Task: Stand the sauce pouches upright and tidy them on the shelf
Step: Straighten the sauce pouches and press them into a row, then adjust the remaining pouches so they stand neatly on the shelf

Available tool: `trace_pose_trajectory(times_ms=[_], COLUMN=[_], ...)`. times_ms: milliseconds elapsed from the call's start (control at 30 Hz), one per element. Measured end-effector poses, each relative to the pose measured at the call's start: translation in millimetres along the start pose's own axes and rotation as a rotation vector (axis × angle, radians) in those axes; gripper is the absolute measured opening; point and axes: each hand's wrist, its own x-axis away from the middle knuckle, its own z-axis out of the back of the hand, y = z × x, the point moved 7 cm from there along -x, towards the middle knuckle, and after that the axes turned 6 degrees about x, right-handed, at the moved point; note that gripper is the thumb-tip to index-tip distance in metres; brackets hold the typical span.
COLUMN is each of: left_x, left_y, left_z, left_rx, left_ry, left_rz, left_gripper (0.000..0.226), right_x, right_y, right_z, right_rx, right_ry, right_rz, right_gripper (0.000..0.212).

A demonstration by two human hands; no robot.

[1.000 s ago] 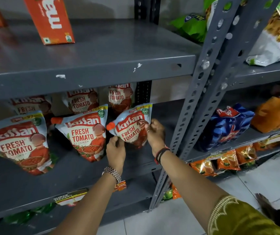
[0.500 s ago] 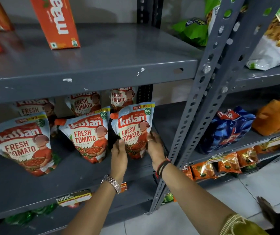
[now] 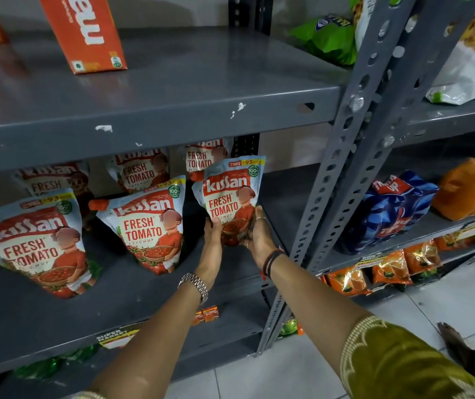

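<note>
Red-and-white Kissan tomato ketchup pouches stand on the grey middle shelf (image 3: 132, 300). The rightmost front pouch (image 3: 232, 194) is upright, held at its base between my left hand (image 3: 211, 243) and my right hand (image 3: 256, 234). Left of it, a second front pouch (image 3: 147, 223) leans with its orange spout to the left. A third pouch (image 3: 33, 243) leans at the far left. Three more pouches stand behind in the back row, at left (image 3: 53, 180), middle (image 3: 141, 171) and right (image 3: 201, 156), partly hidden by the upper shelf's edge.
A grey perforated upright post (image 3: 337, 180) stands just right of my right hand. The upper shelf (image 3: 172, 116) holds an orange carton (image 3: 86, 33). The neighbouring rack holds a blue bottle pack (image 3: 389, 208), orange packs and snack bags. Small sachets (image 3: 207, 313) lie on the lower shelf.
The rightmost pouch was tilted with its spout to the left one second ago. Both hands have turned it upright and slid down to its base.
</note>
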Motion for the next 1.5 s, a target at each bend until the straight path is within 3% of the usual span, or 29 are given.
trace_pose_trajectory(times_ms=[200,333,400,500,533,600,700,867,1000,1167,1267,1367,1500], left_x=[9,36,56,79,82,80,72,63,56,39,33,43,57], left_y=[-5,-17,-19,-20,-16,-1,23,39,45,42,38,42,18], left_z=[9,47,74,121,133,150,148,132,127,132,134,128,159], left_rx=[0.005,0.153,0.110,0.104,0.110,0.095,0.084,0.163,0.236,0.223,0.218,0.195,0.241], left_ry=[0.045,0.305,0.456,0.688,0.718,0.678,0.497,0.313,0.306,0.306,0.310,0.322,0.509], left_rz=[-0.004,-0.049,-0.124,-0.187,-0.203,-0.210,-0.171,-0.140,-0.146,-0.108,-0.082,-0.096,-0.070], left_gripper=[0.090,0.054,0.040,0.019,0.018,0.035,0.065,0.078,0.072,0.099,0.096,0.074,0.068], right_x=[-1,10,18,36,41,50,62,62,57,42,35,30,34], right_y=[6,23,35,50,52,50,46,44,33,24,25,37,59], right_z=[7,12,6,-33,-48,-79,-115,-125,-128,-131,-131,-128,-116], right_rx=[0.071,0.267,0.400,0.428,0.424,0.399,0.356,0.370,0.378,0.423,0.447,0.473,0.503], right_ry=[0.051,0.148,0.162,-0.023,-0.100,-0.226,-0.323,-0.249,-0.250,-0.171,-0.159,-0.159,-0.119], right_rz=[-0.031,-0.024,0.029,0.064,0.064,0.060,0.077,0.104,0.133,0.155,0.167,0.145,0.054], right_gripper=[0.059,0.022,0.016,0.017,0.028,0.049,0.058,0.053,0.047,0.050,0.053,0.054,0.034])
